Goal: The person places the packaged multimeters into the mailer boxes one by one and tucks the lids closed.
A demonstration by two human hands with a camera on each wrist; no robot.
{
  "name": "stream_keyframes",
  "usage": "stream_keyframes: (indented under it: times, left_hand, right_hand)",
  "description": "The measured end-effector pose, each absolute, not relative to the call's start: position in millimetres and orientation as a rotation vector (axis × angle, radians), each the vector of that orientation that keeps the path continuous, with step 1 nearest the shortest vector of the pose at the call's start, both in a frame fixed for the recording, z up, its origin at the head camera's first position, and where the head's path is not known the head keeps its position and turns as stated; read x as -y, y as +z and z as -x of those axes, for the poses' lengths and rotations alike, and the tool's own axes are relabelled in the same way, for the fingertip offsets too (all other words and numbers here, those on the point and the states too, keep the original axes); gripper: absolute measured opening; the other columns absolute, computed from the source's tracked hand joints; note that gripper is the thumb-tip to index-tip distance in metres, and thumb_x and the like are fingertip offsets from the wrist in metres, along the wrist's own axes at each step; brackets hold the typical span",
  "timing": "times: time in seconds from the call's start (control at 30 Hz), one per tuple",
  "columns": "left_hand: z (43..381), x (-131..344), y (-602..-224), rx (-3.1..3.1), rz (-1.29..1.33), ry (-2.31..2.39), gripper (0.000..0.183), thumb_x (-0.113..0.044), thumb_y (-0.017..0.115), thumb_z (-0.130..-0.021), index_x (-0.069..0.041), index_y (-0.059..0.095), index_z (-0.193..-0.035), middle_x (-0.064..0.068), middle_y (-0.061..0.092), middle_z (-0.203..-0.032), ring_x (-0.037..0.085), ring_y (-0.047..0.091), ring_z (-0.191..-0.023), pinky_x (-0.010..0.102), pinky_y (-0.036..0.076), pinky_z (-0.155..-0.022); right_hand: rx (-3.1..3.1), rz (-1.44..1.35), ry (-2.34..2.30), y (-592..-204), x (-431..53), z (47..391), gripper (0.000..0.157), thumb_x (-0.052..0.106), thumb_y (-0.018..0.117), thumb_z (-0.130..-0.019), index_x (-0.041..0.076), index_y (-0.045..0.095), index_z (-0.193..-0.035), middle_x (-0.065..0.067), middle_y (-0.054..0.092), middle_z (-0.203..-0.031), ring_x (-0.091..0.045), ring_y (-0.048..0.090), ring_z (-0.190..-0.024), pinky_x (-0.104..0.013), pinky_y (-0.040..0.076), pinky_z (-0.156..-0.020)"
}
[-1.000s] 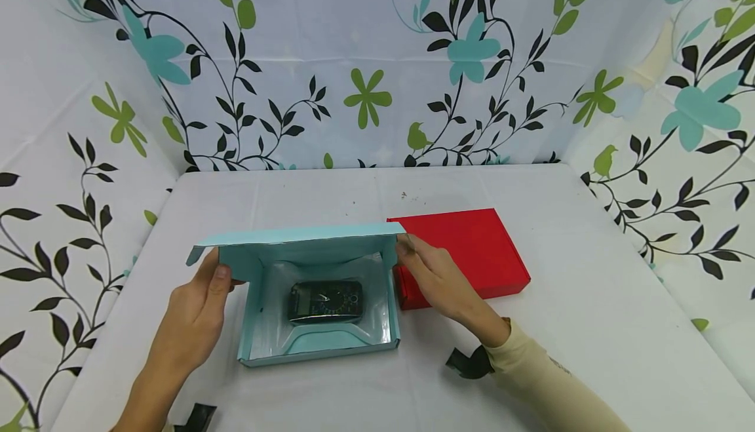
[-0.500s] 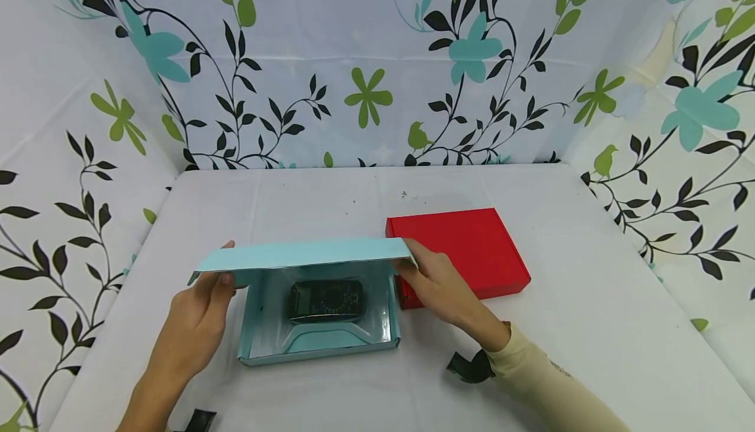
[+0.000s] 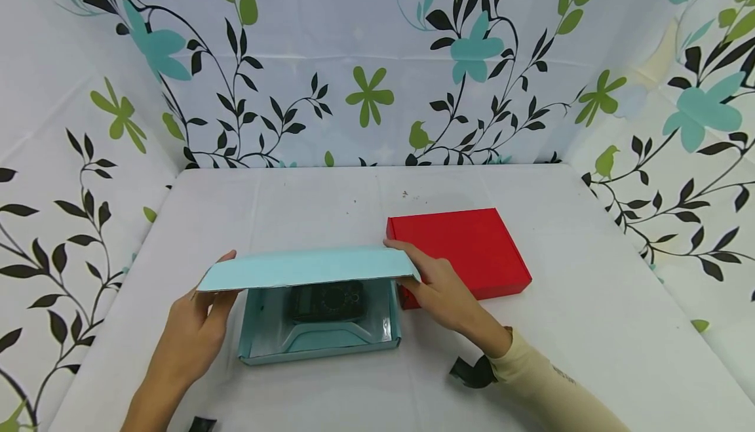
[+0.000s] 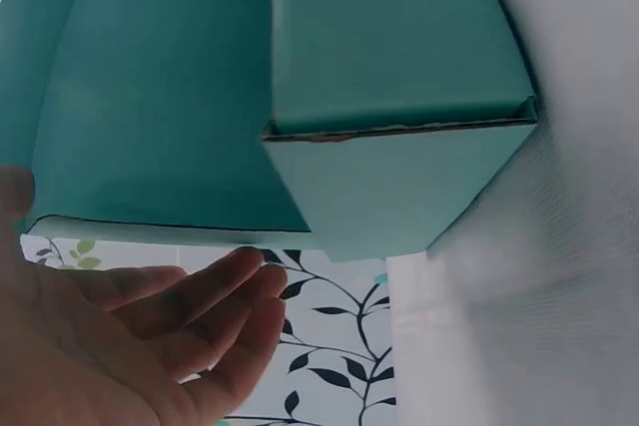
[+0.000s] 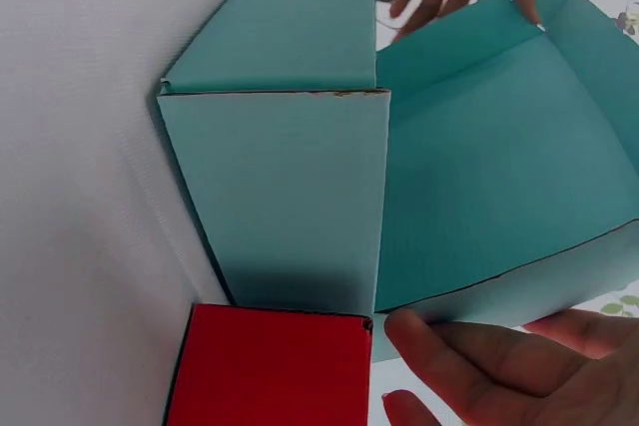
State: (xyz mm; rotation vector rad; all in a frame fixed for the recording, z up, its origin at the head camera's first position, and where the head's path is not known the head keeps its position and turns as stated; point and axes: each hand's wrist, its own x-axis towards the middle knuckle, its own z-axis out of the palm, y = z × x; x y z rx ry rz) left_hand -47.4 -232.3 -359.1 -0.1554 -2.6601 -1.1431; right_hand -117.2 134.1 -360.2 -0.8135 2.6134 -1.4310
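A light-blue cardboard box [image 3: 321, 353] stands on the white table, its hinged lid [image 3: 307, 267] slanting partway down over it. Inside lies a black digital multimeter [image 3: 327, 303] on a blue insert under clear film, its upper part shaded by the lid. My left hand [image 3: 191, 327] holds the lid's left end, thumb at the front and fingers behind the side flap. At the other end my right hand [image 3: 439, 288] holds the lid's corner. The right wrist view shows its fingers [image 5: 489, 361] along the outside of the side flap.
A closed red box [image 3: 466, 248] lies behind the right hand, close against the blue box's right side. Dark straps [image 3: 474, 373] hang near the wrists. A leaf-patterned cloth [image 3: 368, 98] surrounds the white table [image 3: 295, 202] at the back and sides.
Both hands have swung the lid down and forward, so it now covers more of the box's opening and the multimeter is more shaded. The boxes have stayed in place.
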Motion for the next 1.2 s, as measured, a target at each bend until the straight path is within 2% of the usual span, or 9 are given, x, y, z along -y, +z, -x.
stream_keyframes:
  times: [0.13, 0.23, 0.37, 0.5, 0.73, 0.87, 1.0, 1.07, 1.2]
  left_hand:
    - [46, 235, -353, 2.539, 0.275, -1.285, 0.059, -0.008, 0.060, -0.104, -0.021, 0.045, -0.159, 0.012, 0.063, -0.140, 0.015, 0.064, -0.118, 0.013, 0.044, -0.092]
    - [45, 238, -348, 2.463, 0.390, -1.483, 0.058, 0.000, 0.052, -0.104, -0.018, 0.045, -0.159, 0.011, 0.057, -0.148, 0.008, 0.056, -0.127, 0.014, 0.042, -0.098]
    - [45, 243, -345, 2.456, 0.433, -1.643, 0.051, 0.001, 0.042, -0.108, -0.011, 0.045, -0.158, 0.010, 0.051, -0.154, 0.014, 0.049, -0.135, 0.016, 0.039, -0.103]
    - [44, 245, -346, 2.424, 0.387, -1.659, 0.049, 0.004, 0.046, -0.107, -0.007, 0.049, -0.155, 0.013, 0.054, -0.150, 0.017, 0.046, -0.138, 0.017, 0.040, -0.102]
    - [48, 241, -346, 2.134, 0.435, -1.757, 0.043, 0.019, 0.058, -0.096, 0.012, 0.057, -0.139, 0.027, 0.058, -0.139, 0.028, 0.051, -0.135, 0.023, 0.043, -0.105]
    - [51, 240, -348, 2.009, 0.528, -1.704, 0.029, 0.021, 0.062, -0.093, 0.020, 0.063, -0.122, 0.033, 0.061, -0.126, 0.031, 0.056, -0.126, 0.025, 0.043, -0.105]
    - [51, 238, -348, 2.055, 0.482, -1.591, 0.022, 0.019, 0.063, -0.093, 0.017, 0.069, -0.114, 0.030, 0.065, -0.119, 0.028, 0.061, -0.119, 0.025, 0.045, -0.102]
    - [50, 238, -347, 2.099, 0.435, -1.526, 0.021, 0.019, 0.063, -0.093, 0.014, 0.071, -0.111, 0.028, 0.067, -0.117, 0.026, 0.063, -0.116, 0.024, 0.045, -0.102]
    - [48, 235, -344, 2.166, 0.324, -1.469, 0.020, 0.016, 0.065, -0.093, 0.009, 0.074, -0.110, 0.022, 0.069, -0.113, 0.022, 0.065, -0.111, 0.023, 0.046, -0.099]
  right_hand:
    - [-2.604, 0.844, -1.417, -361, -136, 116, 0.058, 0.013, 0.066, -0.100, 0.018, 0.049, -0.155, 0.000, 0.069, -0.131, -0.020, 0.069, -0.109, -0.037, 0.058, -0.082]
    - [-2.594, 0.860, -1.405, -362, -137, 116, 0.057, 0.013, 0.065, -0.101, 0.020, 0.048, -0.155, -0.001, 0.070, -0.130, -0.019, 0.069, -0.103, -0.035, 0.058, -0.076]
    - [-2.581, 0.867, -1.388, -363, -137, 116, 0.059, 0.008, 0.065, -0.100, 0.016, 0.048, -0.155, -0.003, 0.067, -0.135, -0.024, 0.067, -0.113, -0.037, 0.058, -0.083]
    - [-2.568, 0.869, -1.379, -363, -137, 115, 0.061, 0.004, 0.066, -0.098, 0.014, 0.047, -0.155, -0.004, 0.066, -0.137, -0.027, 0.065, -0.121, -0.042, 0.057, -0.090]
    - [-2.571, 0.916, -1.362, -366, -138, 115, 0.058, 0.011, 0.066, -0.100, 0.013, 0.047, -0.155, -0.002, 0.068, -0.133, -0.019, 0.067, -0.103, -0.035, 0.057, -0.078]
    - [-2.568, 0.944, -1.346, -367, -140, 115, 0.056, 0.016, 0.064, -0.102, 0.014, 0.046, -0.155, 0.006, 0.071, -0.092, -0.009, 0.061, -0.069, -0.030, 0.050, -0.062]
    - [-2.578, 0.973, -1.326, -367, -141, 114, 0.058, 0.020, 0.064, -0.102, 0.014, 0.046, -0.156, 0.011, 0.050, -0.065, -0.007, 0.046, -0.052, -0.029, 0.045, -0.056]
    - [-2.578, 0.982, -1.325, -368, -141, 113, 0.059, 0.023, 0.064, -0.101, 0.014, 0.045, -0.156, 0.011, 0.054, -0.072, -0.008, 0.048, -0.057, -0.030, 0.047, -0.058]
    - [-2.548, 0.967, -1.348, -369, -143, 111, 0.062, 0.031, 0.062, -0.101, 0.015, 0.044, -0.158, 0.006, 0.070, -0.116, -0.017, 0.068, -0.096, -0.041, 0.059, -0.079]
